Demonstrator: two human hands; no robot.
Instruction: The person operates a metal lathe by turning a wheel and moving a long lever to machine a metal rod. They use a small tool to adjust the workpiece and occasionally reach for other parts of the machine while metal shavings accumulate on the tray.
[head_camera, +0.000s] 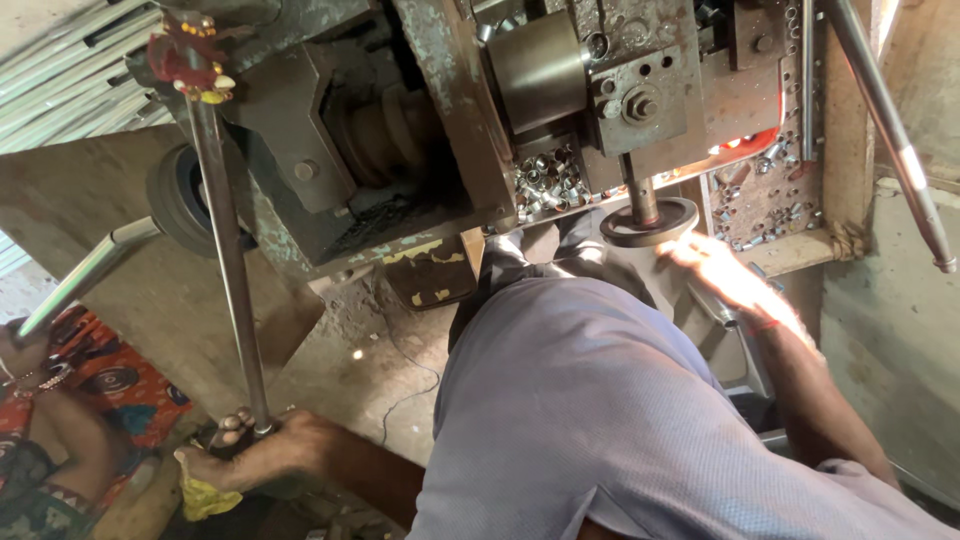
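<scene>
My left hand (248, 452) grips the lower end of a long steel lever rod (228, 250) together with a yellow rag (205, 495). The rod runs up to a worn grey-green press machine (400, 130). My right hand (720, 275), brightly lit and blurred, reaches up beside the round die ring (650, 222) under the machine's vertical ram (640, 195). Whether its fingers hold a piece is not clear. My grey shirt (590, 420) fills the lower middle of the view.
Several small shiny metal rings lie in a pile (548, 182) on the machine bed and in a tray (770, 195) at the right. A second steel rod (890, 130) slants at the far right. Another person in patterned cloth (60, 420) sits at lower left.
</scene>
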